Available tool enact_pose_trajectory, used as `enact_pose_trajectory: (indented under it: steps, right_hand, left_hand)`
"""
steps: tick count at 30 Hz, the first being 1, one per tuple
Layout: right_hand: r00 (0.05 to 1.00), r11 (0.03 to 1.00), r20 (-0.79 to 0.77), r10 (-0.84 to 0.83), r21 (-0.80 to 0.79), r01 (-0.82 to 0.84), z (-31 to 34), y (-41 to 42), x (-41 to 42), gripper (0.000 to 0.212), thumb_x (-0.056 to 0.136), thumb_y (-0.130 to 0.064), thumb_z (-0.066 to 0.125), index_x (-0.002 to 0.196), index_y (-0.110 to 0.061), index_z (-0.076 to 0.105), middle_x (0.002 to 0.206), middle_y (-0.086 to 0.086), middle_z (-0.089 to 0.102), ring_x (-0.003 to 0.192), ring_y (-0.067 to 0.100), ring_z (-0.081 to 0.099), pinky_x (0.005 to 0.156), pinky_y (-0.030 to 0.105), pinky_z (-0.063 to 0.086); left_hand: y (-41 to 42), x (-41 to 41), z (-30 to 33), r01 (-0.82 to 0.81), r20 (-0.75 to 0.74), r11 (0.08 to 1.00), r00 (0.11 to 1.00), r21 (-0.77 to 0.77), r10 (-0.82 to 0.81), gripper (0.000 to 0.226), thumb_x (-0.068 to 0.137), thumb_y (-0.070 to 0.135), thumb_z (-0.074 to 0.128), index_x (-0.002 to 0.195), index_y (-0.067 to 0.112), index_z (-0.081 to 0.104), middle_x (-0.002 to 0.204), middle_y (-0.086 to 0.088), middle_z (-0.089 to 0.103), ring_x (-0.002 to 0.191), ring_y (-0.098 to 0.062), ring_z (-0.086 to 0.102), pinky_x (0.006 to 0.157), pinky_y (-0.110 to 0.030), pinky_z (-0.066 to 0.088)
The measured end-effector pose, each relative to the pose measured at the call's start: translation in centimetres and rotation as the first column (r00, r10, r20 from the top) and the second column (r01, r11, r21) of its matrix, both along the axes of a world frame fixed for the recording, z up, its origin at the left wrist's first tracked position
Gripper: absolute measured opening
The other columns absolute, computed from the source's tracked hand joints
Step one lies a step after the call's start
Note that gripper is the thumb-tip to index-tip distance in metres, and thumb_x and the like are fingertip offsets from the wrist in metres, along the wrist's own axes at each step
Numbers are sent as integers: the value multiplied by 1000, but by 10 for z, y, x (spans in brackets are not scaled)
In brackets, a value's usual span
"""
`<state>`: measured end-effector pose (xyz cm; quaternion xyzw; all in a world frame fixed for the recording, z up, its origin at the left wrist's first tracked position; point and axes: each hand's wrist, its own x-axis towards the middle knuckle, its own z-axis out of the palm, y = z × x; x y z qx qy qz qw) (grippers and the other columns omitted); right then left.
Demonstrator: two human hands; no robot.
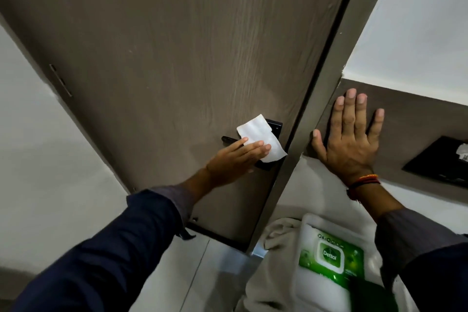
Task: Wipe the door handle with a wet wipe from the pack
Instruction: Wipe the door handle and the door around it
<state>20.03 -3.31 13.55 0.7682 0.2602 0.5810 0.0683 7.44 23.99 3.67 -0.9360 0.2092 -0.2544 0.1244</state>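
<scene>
White and limp, the wet wipe lies draped over the black door handle on the brown wood-grain door, covering most of the plate and the root of the lever, whose dark tip pokes out to the left. Your left hand has its grip flat and extended, fingers together, pinning the lower edge of the wipe against the handle rather than pinching it. A wipe like this is likely soft, light and damp, so it will probably bunch or slide unless you press it with the finger pads and wrap it around the lever. Your right hand is spread wide, grip apart, palm flat on the brown wall panel beside the door frame, holding nothing. Below it, the green pack rests on a pale cloth, well apart from the handle.
</scene>
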Motion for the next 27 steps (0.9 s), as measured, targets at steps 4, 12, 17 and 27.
enact_pose_trajectory:
  steps: [4, 12, 17, 27]
  right_hand:
    - [1000, 1000, -14, -24, 10, 24, -6, -3, -6, 84, 103, -53, 39, 164, -2, 10, 173, 14, -12, 162, 28, -9, 130, 52, -6]
    - [996, 999, -79, -30, 18, 31, -4, -2, -13, 85, 103, -52, 39, 164, -6, 3, 173, 10, -15, 161, 25, -12, 130, 50, -11]
    - [990, 999, -133, -44, 23, 47, -2, -1, -17, 85, 103, -51, 38, 164, -8, -1, 173, 7, -17, 161, 24, -13, 130, 50, -11]
    - [973, 997, -222, -57, 31, 65, 2, 1, -25, 82, 105, -53, 31, 164, -12, -9, 171, 3, -24, 160, 21, -19, 129, 48, -15]
  left_hand:
    - [44, -3, 13, 137, -64, 976, 990, 169, -128, 77, 101, 29, 55, 160, 12, 9, 166, -2, 22, 152, -20, 23, 124, -43, 22]
    - [19, 8, 12, 206, -106, 971, 975, 118, -194, 80, 93, 29, 66, 159, 11, 24, 166, -3, 26, 152, -22, 26, 124, -45, 24]
    - [48, 1, 28, 201, -177, 960, 970, 193, -168, 91, 87, 31, 73, 159, 12, 22, 166, -1, 24, 152, -20, 27, 123, -45, 26]
    - [2, -15, 25, 25, -142, 996, 989, -81, -36, 72, 97, 27, 57, 158, 8, 24, 165, -9, 26, 153, -24, 23, 122, -47, 29]
